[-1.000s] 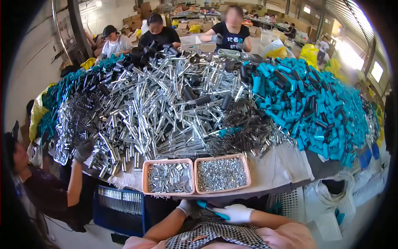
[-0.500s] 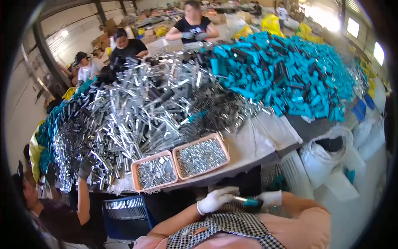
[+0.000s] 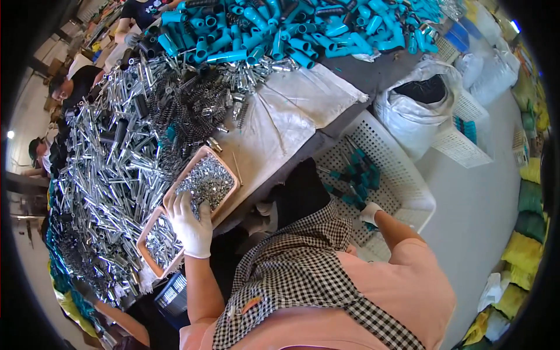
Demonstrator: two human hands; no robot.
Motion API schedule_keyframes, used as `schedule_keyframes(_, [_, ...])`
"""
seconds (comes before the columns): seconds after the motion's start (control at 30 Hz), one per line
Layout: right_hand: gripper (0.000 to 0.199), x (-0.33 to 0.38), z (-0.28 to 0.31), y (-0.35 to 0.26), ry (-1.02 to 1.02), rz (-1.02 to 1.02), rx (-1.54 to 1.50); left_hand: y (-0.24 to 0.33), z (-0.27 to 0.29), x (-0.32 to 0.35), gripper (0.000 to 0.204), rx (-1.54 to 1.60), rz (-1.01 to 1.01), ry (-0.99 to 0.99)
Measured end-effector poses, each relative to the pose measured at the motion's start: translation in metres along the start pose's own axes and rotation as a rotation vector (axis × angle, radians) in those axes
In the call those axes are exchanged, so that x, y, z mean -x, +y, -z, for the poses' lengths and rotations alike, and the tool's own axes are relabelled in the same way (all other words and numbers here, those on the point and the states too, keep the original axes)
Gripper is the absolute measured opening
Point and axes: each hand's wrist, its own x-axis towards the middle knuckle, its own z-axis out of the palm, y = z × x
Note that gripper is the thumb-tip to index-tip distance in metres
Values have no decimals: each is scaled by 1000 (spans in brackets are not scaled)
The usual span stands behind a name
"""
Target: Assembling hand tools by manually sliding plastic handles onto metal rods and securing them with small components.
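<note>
My left hand [image 3: 191, 226], in a white glove, reaches over two peach-coloured trays with its fingers apart. The fingertips lie at the near rim of the tray of small silver parts [image 3: 217, 204]; the palm is beside the tray of short silver metal pieces [image 3: 153, 269]. Down at the right, my gloved right hand [image 3: 371, 212] is inside a white perforated plastic basket [image 3: 402, 175]. Its fingers curl round a teal-handled tool [image 3: 369, 226], mostly covered by the hand. Several tools with teal and black handles [image 3: 360, 175] and thin shafts lie in the basket next to it.
On the table are heaps of silver tubes [image 3: 108, 175], dark springs [image 3: 189, 108] and teal handle sleeves [image 3: 280, 35]. A white cloth [image 3: 297, 111] covers the table's corner. A white woven sack [image 3: 417, 116] and another basket [image 3: 464, 146] stand to the right. Co-workers sit along the far left.
The view has swung to the right and down. My hands, together at the teal-handled tool before, have parted: the left has gone to the trays, the right into the basket.
</note>
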Motion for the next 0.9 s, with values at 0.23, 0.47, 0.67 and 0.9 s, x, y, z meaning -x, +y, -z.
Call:
schedule_keyframes(0.23, [39, -56, 31, -57, 369, 179, 198, 9, 12, 3, 39, -119, 77, 90])
schedule_keyframes(0.47, [46, -52, 53, -89, 548, 410, 393, 14, 10, -2, 43, 27, 170, 122])
schedule_keyframes(0.67, [5, 80, 79, -159, 855, 1261, -327, 14, 23, 2, 42, 60, 172, 192])
schedule_keyframes(0.9, [17, 253, 92, -286, 714, 1868, -180, 3, 27, 9, 31, 320, 236, 295])
